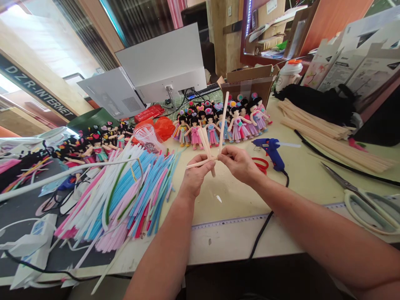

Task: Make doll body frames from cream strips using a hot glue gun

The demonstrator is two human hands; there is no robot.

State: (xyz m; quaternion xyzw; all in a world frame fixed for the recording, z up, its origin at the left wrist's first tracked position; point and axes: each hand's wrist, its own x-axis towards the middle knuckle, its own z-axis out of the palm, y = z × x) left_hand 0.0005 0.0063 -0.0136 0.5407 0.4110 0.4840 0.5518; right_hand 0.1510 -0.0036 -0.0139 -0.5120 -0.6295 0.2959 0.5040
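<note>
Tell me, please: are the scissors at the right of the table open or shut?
Shut: the scissors show their blades together, forming one narrow point.

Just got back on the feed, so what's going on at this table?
A person is handling beige pipe cleaners above the table. The left hand grips a small bunch; the right hand pinches an upright one beside it. Small dolls stand behind, loose coloured pipe cleaners lie to the left, and a blue glue gun lies to the right.
</note>
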